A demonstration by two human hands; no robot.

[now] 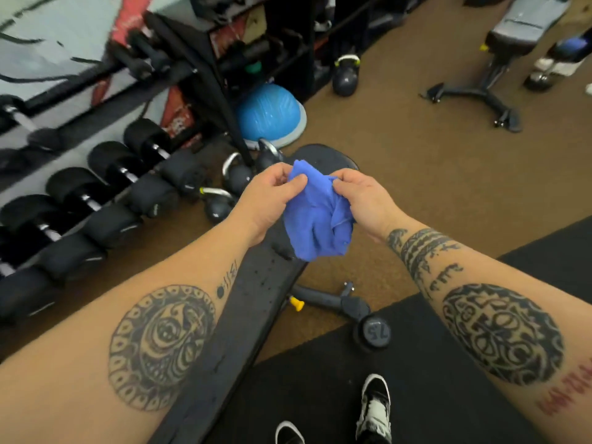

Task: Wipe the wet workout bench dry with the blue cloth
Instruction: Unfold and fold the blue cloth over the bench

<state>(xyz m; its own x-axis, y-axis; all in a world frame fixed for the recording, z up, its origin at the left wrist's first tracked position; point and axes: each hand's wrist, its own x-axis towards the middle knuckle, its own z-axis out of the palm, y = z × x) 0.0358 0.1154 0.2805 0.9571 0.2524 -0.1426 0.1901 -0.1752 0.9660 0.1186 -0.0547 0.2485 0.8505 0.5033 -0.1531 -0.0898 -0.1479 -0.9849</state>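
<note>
Your left grip [269,193] is pinching a top corner of the blue cloth [317,219], which is hanging above the wet table [253,302]. Your right grip [358,200] is pinching its other side. It's looking light, soft and floppy, so I'd bunch it into one palm.

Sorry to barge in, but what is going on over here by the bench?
A person stands over the black workout bench, holding the blue cloth bunched between both hands: the left hand pinches its upper left edge, the right hand its upper right. The cloth hangs above the bench, which shows water droplets, so wiping looks not yet under way.
</note>
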